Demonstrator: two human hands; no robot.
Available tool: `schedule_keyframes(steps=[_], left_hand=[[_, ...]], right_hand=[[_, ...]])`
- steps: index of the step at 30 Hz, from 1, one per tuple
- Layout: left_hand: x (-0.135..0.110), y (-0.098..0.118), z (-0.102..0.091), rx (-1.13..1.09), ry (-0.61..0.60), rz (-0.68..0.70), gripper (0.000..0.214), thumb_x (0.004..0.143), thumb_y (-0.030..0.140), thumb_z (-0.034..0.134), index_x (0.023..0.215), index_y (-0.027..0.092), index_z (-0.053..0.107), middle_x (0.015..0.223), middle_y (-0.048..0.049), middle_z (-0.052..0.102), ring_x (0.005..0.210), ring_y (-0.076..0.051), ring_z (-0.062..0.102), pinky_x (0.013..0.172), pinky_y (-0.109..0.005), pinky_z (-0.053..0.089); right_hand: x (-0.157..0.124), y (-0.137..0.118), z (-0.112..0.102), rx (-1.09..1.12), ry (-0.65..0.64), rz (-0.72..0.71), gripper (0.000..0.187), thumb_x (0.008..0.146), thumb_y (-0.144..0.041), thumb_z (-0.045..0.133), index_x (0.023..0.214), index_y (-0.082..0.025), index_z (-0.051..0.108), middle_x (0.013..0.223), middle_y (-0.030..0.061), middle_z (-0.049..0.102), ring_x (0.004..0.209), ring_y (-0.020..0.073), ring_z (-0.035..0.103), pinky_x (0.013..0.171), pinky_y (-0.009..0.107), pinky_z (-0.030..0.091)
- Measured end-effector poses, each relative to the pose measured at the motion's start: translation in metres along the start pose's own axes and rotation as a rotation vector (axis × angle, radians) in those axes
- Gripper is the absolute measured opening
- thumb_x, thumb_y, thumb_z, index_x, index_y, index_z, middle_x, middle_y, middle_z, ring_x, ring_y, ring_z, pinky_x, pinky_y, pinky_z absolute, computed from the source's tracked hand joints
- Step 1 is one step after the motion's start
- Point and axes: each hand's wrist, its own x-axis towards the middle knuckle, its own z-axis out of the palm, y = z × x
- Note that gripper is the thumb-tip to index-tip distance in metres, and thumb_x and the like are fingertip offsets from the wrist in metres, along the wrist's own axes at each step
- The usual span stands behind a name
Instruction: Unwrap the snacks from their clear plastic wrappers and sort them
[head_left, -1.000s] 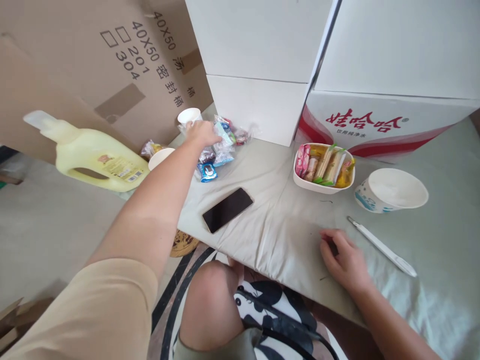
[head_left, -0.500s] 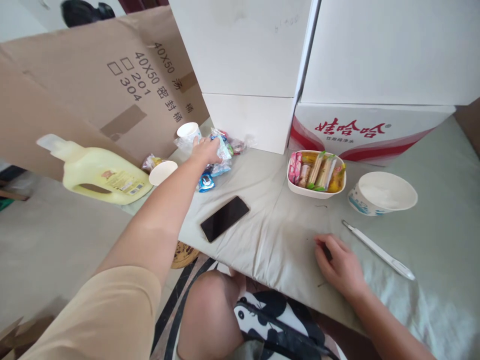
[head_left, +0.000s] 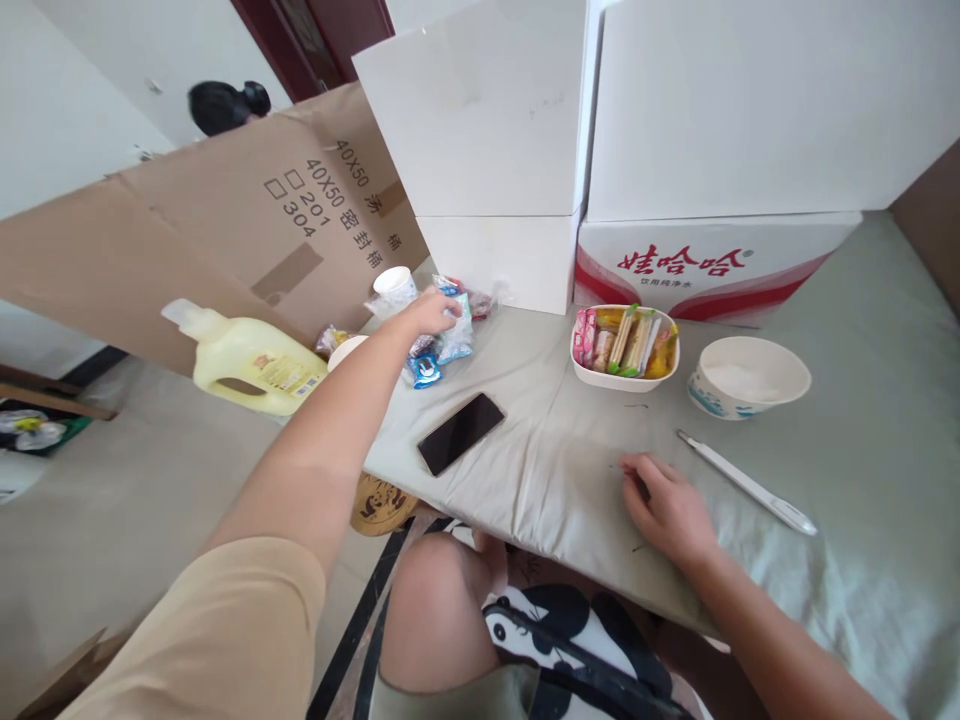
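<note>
My left hand (head_left: 433,312) is stretched to the far left of the table, its fingers curled at the top of a light blue and white snack packet (head_left: 457,332). Part of that grip is hidden behind the hand. Around it lie a blue packet (head_left: 426,371), other shiny wrappers (head_left: 480,304) and a white paper cup (head_left: 394,282). My right hand (head_left: 667,508) rests on the cloth with fingers loosely closed, and nothing shows in them. Closest to it is a slim white knife-like tool (head_left: 748,484) with a metal tip.
A white tub of wrapped snacks (head_left: 627,382) stands beside a paper bowl (head_left: 742,388) with white contents. A phone (head_left: 461,434) lies near the front edge. A yellow jug (head_left: 259,366) leans at the left, by a brown cardboard sheet (head_left: 202,220). White boxes (head_left: 495,260) wall the back.
The camera view has shifted, so the scene sits a little differently. My left hand has moved slightly over the packets, staying at the light blue one. My right hand keeps its place on the cloth.
</note>
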Motion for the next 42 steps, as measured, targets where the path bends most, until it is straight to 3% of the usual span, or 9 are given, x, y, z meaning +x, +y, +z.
schedule_keyframes(steps=[4,9,13,16,22,26,29,35,42], left_hand=[[-0.006,0.007,-0.001,0.168,-0.109,-0.007,0.051,0.066,0.019,0.062,0.115,0.027,0.070,0.108,-0.0069,0.069,0.105,-0.028,0.063,0.096,-0.036,0.048],[-0.021,0.017,-0.020,0.092,0.176,-0.091,0.041,0.073,0.019,0.058,0.113,0.026,0.067,0.112,-0.0089,0.066,0.110,-0.028,0.061,0.100,-0.039,0.047],[-0.037,0.033,-0.045,-0.195,0.395,-0.159,0.039,0.077,0.022,0.059,0.116,0.024,0.061,0.115,-0.0075,0.063,0.108,-0.026,0.060,0.095,-0.041,0.053],[-0.060,0.058,-0.047,-0.557,0.294,-0.126,0.045,0.080,0.025,0.057,0.124,0.027,0.053,0.115,-0.0056,0.062,0.099,-0.022,0.062,0.079,-0.037,0.059],[-0.126,0.135,0.036,-1.023,-0.091,0.007,0.078,0.075,0.039,0.071,0.144,0.039,0.034,0.100,-0.0028,0.064,0.083,-0.020,0.066,0.075,-0.037,0.057],[-0.158,0.189,0.109,-1.308,-0.324,0.081,0.083,0.066,0.038,0.083,0.139,0.031,0.044,0.079,0.0014,0.062,0.074,-0.018,0.064,0.074,-0.033,0.053],[-0.168,0.215,0.139,-1.432,-0.374,0.056,0.075,0.065,0.039,0.086,0.132,0.026,0.054,0.088,-0.0026,0.068,0.082,-0.019,0.066,0.079,-0.034,0.053],[-0.172,0.232,0.146,-1.593,-0.527,-0.011,0.068,0.077,0.051,0.077,0.137,0.032,0.052,0.127,-0.0087,0.065,0.106,-0.023,0.065,0.085,-0.034,0.054],[-0.170,0.232,0.138,-1.645,-0.470,-0.102,0.092,0.068,0.036,0.085,0.145,0.040,0.035,0.121,-0.0058,0.063,0.103,-0.024,0.065,0.081,-0.036,0.056]], right_hand=[[0.001,-0.001,0.001,-0.026,0.010,0.007,0.021,0.095,-0.027,0.044,0.099,-0.024,0.065,0.088,0.0063,0.071,0.074,0.0230,0.066,0.069,0.035,0.052],[0.002,0.000,0.000,-0.016,0.005,-0.007,0.023,0.095,-0.025,0.043,0.099,-0.023,0.065,0.089,0.0066,0.072,0.071,0.0221,0.065,0.070,0.036,0.051],[0.004,0.000,-0.001,0.045,0.008,-0.005,0.022,0.093,-0.025,0.043,0.097,-0.023,0.065,0.087,0.0067,0.071,0.072,0.0224,0.066,0.070,0.036,0.051],[0.007,-0.002,-0.005,0.131,0.022,0.051,0.020,0.092,-0.027,0.045,0.097,-0.024,0.063,0.086,0.0068,0.070,0.075,0.0224,0.067,0.068,0.035,0.052],[0.012,-0.007,-0.018,0.446,0.082,0.260,0.022,0.092,-0.041,0.051,0.102,-0.024,0.059,0.096,0.0084,0.070,0.089,0.0241,0.068,0.083,0.041,0.054],[0.012,-0.004,-0.016,0.770,0.084,0.371,0.048,0.092,-0.055,0.053,0.128,-0.024,0.046,0.129,0.0141,0.063,0.107,0.0253,0.067,0.090,0.043,0.055],[0.011,0.000,-0.012,0.808,0.020,0.435,0.064,0.089,-0.055,0.060,0.139,-0.024,0.036,0.119,0.0120,0.067,0.097,0.0243,0.067,0.083,0.041,0.056],[0.010,0.000,-0.013,0.745,0.055,0.479,0.063,0.084,-0.047,0.068,0.136,-0.023,0.041,0.113,0.0100,0.067,0.094,0.0224,0.065,0.081,0.038,0.056],[0.014,0.005,-0.035,0.591,0.151,0.483,0.049,0.087,-0.047,0.061,0.128,-0.023,0.050,0.124,0.0138,0.065,0.097,0.0238,0.068,0.084,0.041,0.056]])
